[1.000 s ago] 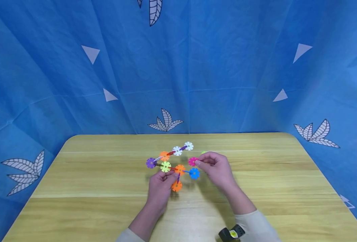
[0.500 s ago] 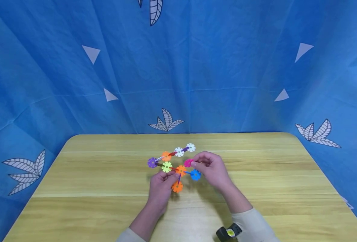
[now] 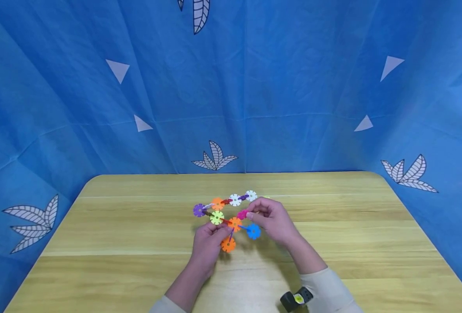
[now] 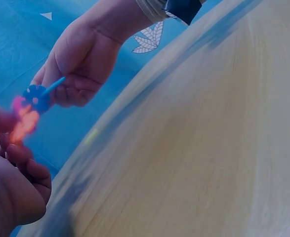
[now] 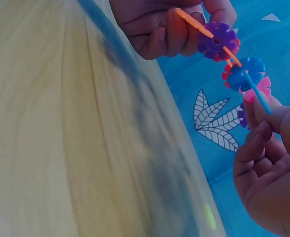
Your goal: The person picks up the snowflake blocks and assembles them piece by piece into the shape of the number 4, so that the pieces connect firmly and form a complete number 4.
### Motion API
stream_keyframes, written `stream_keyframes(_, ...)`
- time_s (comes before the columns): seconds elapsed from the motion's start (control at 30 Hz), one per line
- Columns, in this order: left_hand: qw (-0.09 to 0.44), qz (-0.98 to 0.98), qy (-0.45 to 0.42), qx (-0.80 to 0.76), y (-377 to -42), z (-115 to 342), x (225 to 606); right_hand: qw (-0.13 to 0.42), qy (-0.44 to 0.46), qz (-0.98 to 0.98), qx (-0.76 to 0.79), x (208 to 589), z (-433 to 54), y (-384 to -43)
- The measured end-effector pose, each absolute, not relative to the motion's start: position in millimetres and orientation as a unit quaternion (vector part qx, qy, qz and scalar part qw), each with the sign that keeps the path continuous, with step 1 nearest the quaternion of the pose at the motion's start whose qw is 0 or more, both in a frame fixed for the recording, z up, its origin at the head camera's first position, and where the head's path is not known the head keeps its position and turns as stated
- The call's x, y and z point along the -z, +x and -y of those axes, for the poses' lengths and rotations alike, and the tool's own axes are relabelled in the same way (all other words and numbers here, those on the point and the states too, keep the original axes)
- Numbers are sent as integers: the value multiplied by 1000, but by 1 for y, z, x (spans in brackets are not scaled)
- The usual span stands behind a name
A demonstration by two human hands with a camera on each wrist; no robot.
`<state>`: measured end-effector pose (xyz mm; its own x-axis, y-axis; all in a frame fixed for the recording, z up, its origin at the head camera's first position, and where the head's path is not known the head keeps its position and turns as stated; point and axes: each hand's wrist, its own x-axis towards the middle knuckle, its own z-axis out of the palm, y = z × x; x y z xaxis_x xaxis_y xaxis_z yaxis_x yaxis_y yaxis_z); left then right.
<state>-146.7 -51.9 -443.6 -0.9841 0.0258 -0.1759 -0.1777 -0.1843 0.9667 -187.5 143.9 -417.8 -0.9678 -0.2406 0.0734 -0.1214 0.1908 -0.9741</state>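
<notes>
A chain of slotted snowflake discs hangs above the table, joined edge to face. My left hand grips it between thumb and fingers, close to a yellow-green disc and an orange disc. Between the right thumb and fingertips a pink disc is pinched; my right hand keeps it at the upper right rim of that orange disc. Whether the two are slotted together I cannot tell. A blue disc sticks out to the right, a second orange disc points downward. Purple, orange and white discs form the far branch.
Behind the right hand a loose yellow-green piece lies on the wooden table. A blue patterned cloth hangs along the far edge. The right wrist carries a black strapped device.
The right hand has moved left with the pink disc, bringing it against the orange disc. The chain has turned slightly, its white end shifting right and nearer. The left hand stays almost still.
</notes>
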Motion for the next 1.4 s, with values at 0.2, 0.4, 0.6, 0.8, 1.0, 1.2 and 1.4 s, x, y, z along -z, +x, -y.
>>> stream_keyframes(0.2,89,-635,-44,-766,-147,53,444,34,-125,-759,638,424,-144,-186)
stream_keyframes(0.4,101,-623,-44,-775,-146,52,444,12,-128,-758,639,428,-142,-183)
stream_keyframes(0.6,90,-642,-51,-760,-147,52,443,2,-123,-753,646,429,-140,-181)
stream_keyframes(0.8,95,-649,-63,-752,-148,53,445,4,-98,-752,652,430,-136,-177)
stream_keyframes(1.0,98,-652,-70,-748,-148,52,445,2,-85,-751,654,431,-134,-174)
stream_keyframes(1.2,108,-638,-64,-760,-146,52,443,-6,-98,-741,665,432,-132,-173)
stream_keyframes(1.4,103,-633,-64,-765,-145,51,443,-16,-103,-734,671,433,-131,-172)
